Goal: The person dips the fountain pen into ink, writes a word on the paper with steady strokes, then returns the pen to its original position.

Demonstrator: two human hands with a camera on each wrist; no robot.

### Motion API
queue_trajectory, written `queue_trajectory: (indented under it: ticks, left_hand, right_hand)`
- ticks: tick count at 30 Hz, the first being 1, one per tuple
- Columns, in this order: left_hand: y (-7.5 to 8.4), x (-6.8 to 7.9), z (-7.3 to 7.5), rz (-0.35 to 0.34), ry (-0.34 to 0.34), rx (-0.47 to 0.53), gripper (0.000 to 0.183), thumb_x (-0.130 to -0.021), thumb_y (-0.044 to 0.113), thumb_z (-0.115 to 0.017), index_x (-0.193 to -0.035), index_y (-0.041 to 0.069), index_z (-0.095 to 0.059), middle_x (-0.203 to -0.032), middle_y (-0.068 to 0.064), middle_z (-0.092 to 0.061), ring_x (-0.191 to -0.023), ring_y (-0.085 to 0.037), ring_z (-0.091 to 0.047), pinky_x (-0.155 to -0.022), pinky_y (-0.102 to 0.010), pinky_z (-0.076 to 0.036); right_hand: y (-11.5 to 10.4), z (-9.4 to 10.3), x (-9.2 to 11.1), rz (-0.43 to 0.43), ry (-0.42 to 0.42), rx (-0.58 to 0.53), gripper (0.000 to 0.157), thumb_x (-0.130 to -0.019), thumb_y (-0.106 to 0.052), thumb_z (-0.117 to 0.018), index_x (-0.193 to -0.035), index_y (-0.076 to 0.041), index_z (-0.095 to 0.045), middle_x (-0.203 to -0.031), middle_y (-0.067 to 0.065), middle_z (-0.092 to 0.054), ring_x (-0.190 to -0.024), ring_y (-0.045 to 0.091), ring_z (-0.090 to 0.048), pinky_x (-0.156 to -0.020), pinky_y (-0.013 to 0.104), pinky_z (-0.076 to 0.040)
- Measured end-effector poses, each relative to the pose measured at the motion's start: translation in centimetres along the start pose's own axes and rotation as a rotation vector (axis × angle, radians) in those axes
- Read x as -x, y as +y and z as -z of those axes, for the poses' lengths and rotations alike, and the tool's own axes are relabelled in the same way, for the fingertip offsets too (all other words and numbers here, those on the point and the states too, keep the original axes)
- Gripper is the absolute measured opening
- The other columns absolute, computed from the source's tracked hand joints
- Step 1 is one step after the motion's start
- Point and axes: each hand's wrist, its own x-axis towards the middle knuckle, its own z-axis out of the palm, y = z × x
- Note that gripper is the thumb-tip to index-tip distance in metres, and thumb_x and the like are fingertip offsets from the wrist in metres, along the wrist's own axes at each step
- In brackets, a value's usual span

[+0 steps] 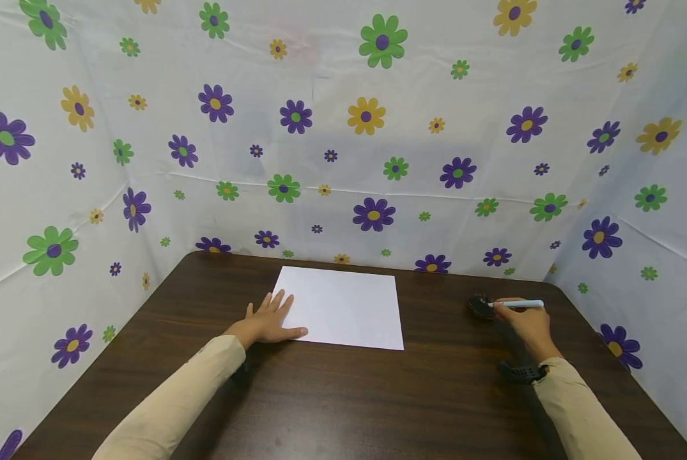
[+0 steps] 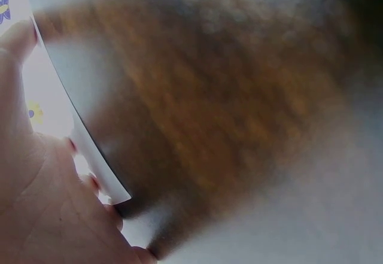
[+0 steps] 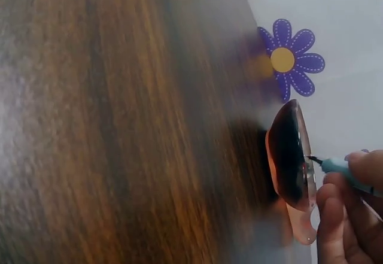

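My left hand (image 1: 268, 321) rests with spread fingers on the left edge of a white sheet of paper (image 1: 343, 310). In the left wrist view the palm (image 2: 54, 198) lies beside the edge of the paper (image 2: 99, 165). My right hand (image 1: 526, 322) pinches a pale blue brush pen (image 1: 524, 304) between thumb and fingers. Its dark tip is at the rim of a small shallow dish (image 1: 480, 306) of dark liquid. From the right wrist, the brush pen (image 3: 335, 167) points into the dish (image 3: 287, 153), which has a see-through rim and a small tab.
The dark brown wooden table (image 1: 343, 396) runs between both arms. White cloth with printed flowers (image 1: 320, 134) stands as walls at the back and both sides. A black watch strap (image 1: 521, 372) is on the right wrist.
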Motion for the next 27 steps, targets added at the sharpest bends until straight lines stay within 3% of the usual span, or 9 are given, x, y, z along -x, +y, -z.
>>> queue_trajectory:
  ticks: [4, 8, 15, 22, 27]
  left_hand:
    - [-0.1, -0.1, 0.0, 0.001, 0.001, 0.003, 0.106, -0.081, 0.078, -0.046, -0.155, 0.012, -0.01, -0.161, -0.016, 0.002, -0.145, -0.042, 0.006, -0.106, -0.071, 0.006]
    - [-0.5, -0.5, -0.4, -0.011, 0.012, 0.03, 0.112, -0.076, 0.084, -0.044, -0.155, 0.013, -0.011, -0.161, -0.016, 0.002, -0.145, -0.042, 0.007, -0.104, -0.072, 0.009]
    - [-1.7, -1.8, -1.4, -0.003, 0.022, 0.005, 0.115, -0.071, 0.089, -0.041, -0.156, 0.018, -0.007, -0.161, -0.01, 0.006, -0.146, -0.038, 0.01, -0.105, -0.07, 0.01]
    - [-2.2, -2.5, -1.8, 0.003, 0.029, -0.015, 0.114, -0.072, 0.088, -0.041, -0.156, 0.019, -0.006, -0.161, -0.009, 0.007, -0.146, -0.037, 0.01, -0.106, -0.07, 0.009]
    - [-2.2, -2.6, -1.9, 0.005, 0.031, -0.015, 0.113, -0.073, 0.087, -0.042, -0.156, 0.019, -0.006, -0.161, -0.009, 0.007, -0.146, -0.036, 0.01, -0.107, -0.069, 0.009]
  right_hand:
    - [-0.1, 0.0, -0.1, -0.007, -0.017, 0.133, 0.037, -0.088, -0.03, -0.069, -0.107, 0.002, -0.071, -0.08, 0.007, -0.074, -0.065, 0.002, -0.064, -0.059, 0.017, -0.046]
    - [-0.2, -0.1, -0.3, -0.014, -0.015, 0.188, 0.035, -0.088, -0.029, -0.07, -0.103, 0.003, -0.073, -0.077, 0.008, -0.074, -0.069, 0.01, -0.064, -0.062, 0.024, -0.045]
    - [-0.5, -0.2, -0.3, 0.002, -0.018, 0.219, 0.033, -0.087, -0.027, -0.071, -0.101, 0.003, -0.073, -0.077, 0.01, -0.074, -0.073, 0.021, -0.068, -0.063, 0.03, -0.048]
    - [-0.9, -0.6, -0.2, 0.036, -0.032, 0.243, 0.033, -0.088, -0.029, -0.069, -0.103, 0.0, -0.074, -0.09, 0.017, -0.073, -0.091, 0.035, -0.065, -0.073, 0.042, -0.05]
    - [-0.9, -0.6, -0.1, 0.031, -0.027, 0.241, 0.034, -0.089, -0.029, -0.068, -0.103, 0.001, -0.073, -0.088, 0.017, -0.073, -0.092, 0.037, -0.064, -0.068, 0.035, -0.048]
